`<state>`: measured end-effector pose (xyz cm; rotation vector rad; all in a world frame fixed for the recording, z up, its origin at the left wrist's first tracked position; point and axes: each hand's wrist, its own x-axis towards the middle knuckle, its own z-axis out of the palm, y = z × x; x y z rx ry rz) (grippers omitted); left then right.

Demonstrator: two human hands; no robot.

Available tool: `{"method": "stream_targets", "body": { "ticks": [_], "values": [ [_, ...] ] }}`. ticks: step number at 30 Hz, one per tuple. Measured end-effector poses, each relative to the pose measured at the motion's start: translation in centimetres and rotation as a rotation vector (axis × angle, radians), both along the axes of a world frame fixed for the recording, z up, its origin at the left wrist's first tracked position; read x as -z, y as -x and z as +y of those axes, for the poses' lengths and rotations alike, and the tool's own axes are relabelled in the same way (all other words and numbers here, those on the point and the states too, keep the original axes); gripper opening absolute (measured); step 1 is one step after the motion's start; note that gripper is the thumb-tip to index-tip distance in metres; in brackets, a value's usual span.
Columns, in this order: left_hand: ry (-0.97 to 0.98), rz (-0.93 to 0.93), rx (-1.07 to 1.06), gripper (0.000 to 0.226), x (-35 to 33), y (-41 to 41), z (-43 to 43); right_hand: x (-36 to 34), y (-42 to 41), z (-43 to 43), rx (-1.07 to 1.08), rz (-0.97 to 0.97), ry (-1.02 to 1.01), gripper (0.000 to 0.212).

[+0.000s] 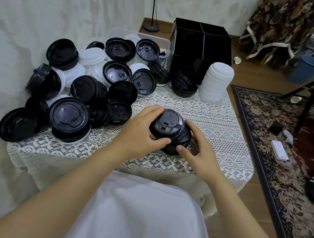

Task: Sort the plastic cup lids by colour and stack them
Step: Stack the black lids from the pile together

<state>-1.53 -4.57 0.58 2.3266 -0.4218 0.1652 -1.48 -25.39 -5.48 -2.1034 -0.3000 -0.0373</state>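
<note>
Two hands are gripping one short stack of round black plastic cup lids (pixel 169 128), which is sitting near the middle of the lace-covered desk (pixel 222 134). The left hand (pixel 141 131) is curling its fingers over the top lid; the right hand (pixel 198 150) is curling its fingers round the lower side. One tall column of ribbed white plastic lids (pixel 217 83) is standing at one o'clock, with one low black stack (pixel 184 86) just beside it at twelve. Loose glossy black and matte white lids (pixel 70 112), too jumbled to count, are crowding nine to eleven o'clock, some lying in one clear plastic tub (pixel 120 31). One black four-compartment organiser (pixel 199 49) is rising behind both stacks.
</note>
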Motion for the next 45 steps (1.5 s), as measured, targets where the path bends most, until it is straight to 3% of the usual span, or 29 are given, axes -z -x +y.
{"method": "stream_targets", "body": {
  "ticks": [8, 21, 35, 45],
  "values": [
    [-0.074, 0.051, 0.055, 0.079, 0.9, -1.0, -2.3, -0.1, 0.1, -0.2, -0.017, -0.004, -0.079, 0.087],
    [-0.030, 0.094, 0.067, 0.079, 2.2, -1.0, -2.6, -0.2, 0.1, 0.0, -0.021, -0.060, -0.004, 0.057],
    [0.123, 0.228, 0.132, 0.067, 3.3, -0.9, -1.7, 0.4, -0.3, -0.1, -0.012, -0.090, 0.022, 0.060],
    [0.111, 0.226, 0.112, 0.063, 3.2, -0.7, -1.2, 0.4, -0.3, -0.1, -0.008, -0.088, 0.010, 0.059]
  ]
}}
